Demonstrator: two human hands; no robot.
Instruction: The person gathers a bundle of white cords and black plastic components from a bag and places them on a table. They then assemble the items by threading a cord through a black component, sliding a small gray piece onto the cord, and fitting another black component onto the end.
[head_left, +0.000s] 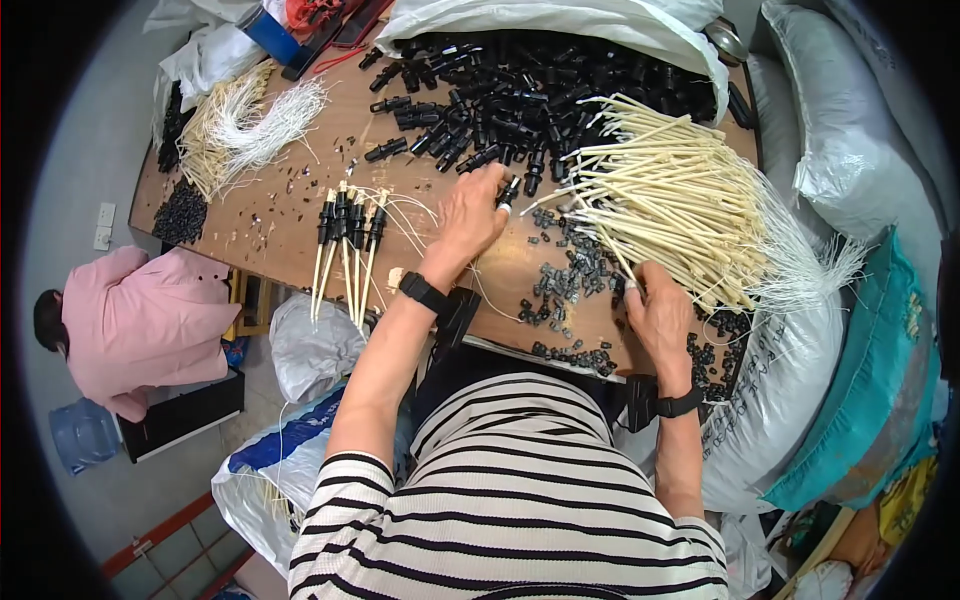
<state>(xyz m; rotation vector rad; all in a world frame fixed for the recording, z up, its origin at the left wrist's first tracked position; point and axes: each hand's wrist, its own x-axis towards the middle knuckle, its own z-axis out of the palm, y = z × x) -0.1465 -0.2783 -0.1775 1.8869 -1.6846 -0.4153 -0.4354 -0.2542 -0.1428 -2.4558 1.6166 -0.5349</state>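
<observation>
My left hand is closed at the near edge of a heap of black tubular plastic fittings. Between its thumb and fingers is one black fitting with a light band. On the right, my right hand pinches the near end of a cream stick. This stick lies beside a large bundle of cream sticks with white strings trailing right. Left of my left hand, several assembled pieces lie side by side, black fittings on cream sticks with white strings.
Small black clips are strewn between my hands. Another stick bundle with white strings and a pile of black bits lie at the table's left. White sacks and a teal sack crowd the right. A person in pink bends at far left.
</observation>
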